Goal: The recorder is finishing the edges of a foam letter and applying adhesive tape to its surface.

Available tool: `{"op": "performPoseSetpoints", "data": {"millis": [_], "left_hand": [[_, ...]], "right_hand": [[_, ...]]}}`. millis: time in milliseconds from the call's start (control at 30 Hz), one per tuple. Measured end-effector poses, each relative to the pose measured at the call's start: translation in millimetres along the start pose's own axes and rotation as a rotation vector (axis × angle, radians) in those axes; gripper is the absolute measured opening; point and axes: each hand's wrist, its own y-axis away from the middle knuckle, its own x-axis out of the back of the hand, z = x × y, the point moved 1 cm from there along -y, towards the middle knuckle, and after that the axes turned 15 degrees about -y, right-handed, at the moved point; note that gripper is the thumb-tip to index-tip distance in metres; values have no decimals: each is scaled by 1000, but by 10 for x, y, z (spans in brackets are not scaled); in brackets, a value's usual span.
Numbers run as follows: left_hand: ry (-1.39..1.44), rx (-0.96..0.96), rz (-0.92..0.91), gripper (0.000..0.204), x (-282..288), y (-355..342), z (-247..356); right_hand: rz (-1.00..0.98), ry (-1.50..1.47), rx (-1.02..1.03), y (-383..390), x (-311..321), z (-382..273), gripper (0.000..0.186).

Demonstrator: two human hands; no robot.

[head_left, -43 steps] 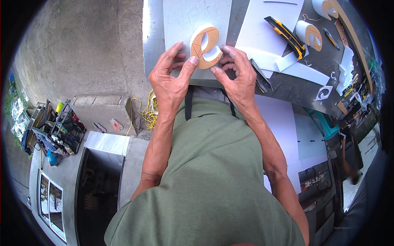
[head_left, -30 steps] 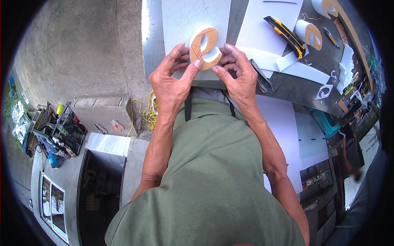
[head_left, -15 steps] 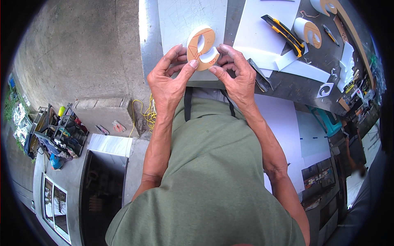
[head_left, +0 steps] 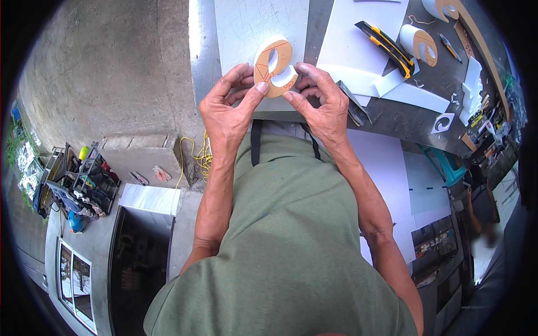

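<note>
Over the near edge of the worktable I hold up a small e-shaped piece [head_left: 261, 63] with a tan, red-lined face and thick white sides. My left hand [head_left: 231, 106] pinches its left side, thumb on the lower face and fingers behind. At the right, my right hand [head_left: 324, 105] has its thumb at the lower edge and its curled fingers by the open end; where those fingers touch is partly hidden. Beneath the piece lies a scratched pale sheet [head_left: 235, 22].
To the right on the table are a yellow-black utility knife [head_left: 385, 47], white sheets [head_left: 350, 28], another tan-faced e-shaped piece [head_left: 427, 49], a pen [head_left: 450, 47] and white offcuts [head_left: 472, 89]. A teal stool [head_left: 448, 168] and a person [head_left: 483, 204] are at the right. Yellow cord [head_left: 202, 159] lies left.
Both hands and the e-shaped piece keep nearly the same pose, with a very slight shift left in the picture. The person at the far right has shifted.
</note>
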Motion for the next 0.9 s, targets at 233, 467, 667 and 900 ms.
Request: {"op": "performPoseSetpoints", "data": {"millis": [233, 467, 667, 900], "left_hand": [[-8, 7, 14, 44, -22, 8, 27], [-30, 13, 4, 43, -21, 11, 54], [-49, 9, 8, 43, -22, 3, 68], [-7, 18, 50, 39, -63, -10, 55]], "right_hand": [[-9, -24, 9, -12, 9, -26, 53], [-11, -42, -19, -33, 19, -24, 49], [-9, -34, -25, -53, 9, -51, 49], [3, -52, -134, -109, -20, -176, 50]]}}
